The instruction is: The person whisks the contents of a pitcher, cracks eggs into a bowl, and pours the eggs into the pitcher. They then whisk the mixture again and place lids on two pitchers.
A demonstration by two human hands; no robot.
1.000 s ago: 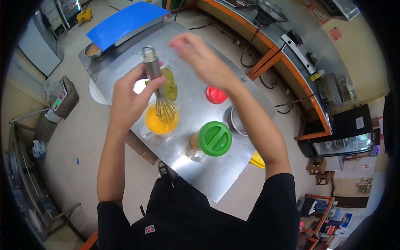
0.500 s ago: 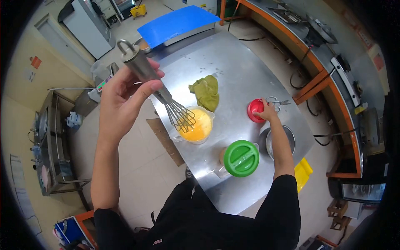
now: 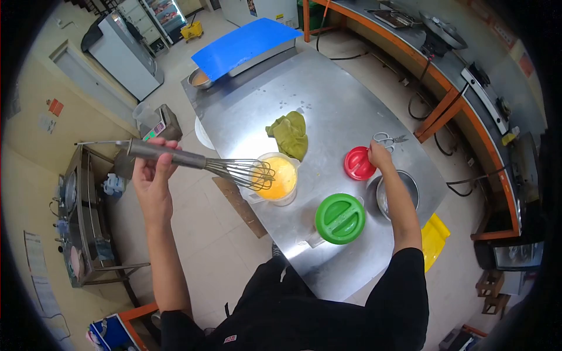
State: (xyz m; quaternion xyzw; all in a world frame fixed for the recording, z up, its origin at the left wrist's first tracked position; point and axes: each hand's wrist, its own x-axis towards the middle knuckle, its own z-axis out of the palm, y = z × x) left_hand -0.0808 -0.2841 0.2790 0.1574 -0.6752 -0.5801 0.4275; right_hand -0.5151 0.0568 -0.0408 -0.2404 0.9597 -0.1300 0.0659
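My left hand (image 3: pixel 157 175) is closed around the handle of a metal whisk (image 3: pixel 187 158), held almost level. The whisk's wire end hangs over a clear plastic pitcher (image 3: pixel 287 196) holding yellow-orange liquid. Over on the right, my right hand (image 3: pixel 380 157) grips the right edge of a round red lid (image 3: pixel 358 164); the fingertips are partly hidden. Just beyond that hand lie scissors (image 3: pixel 386 139) with pale handles. A second pitcher with a green lid (image 3: pixel 340 219) stands near me, and a metal bowl (image 3: pixel 414 190) is partly behind my right forearm.
A crumpled green cloth (image 3: pixel 290 134) lies mid-table on the steel table (image 3: pixel 345 93). At the far end are a blue board (image 3: pixel 246 47) over a tray and a small bowl (image 3: pixel 201 79). A counter with stoves (image 3: pixel 483 99) runs along the right; something yellow (image 3: pixel 433 243) is beside the table.
The whisk has swung from steep to nearly level as my left hand lowered. My right hand has shifted from the top of the red lid to its right edge.
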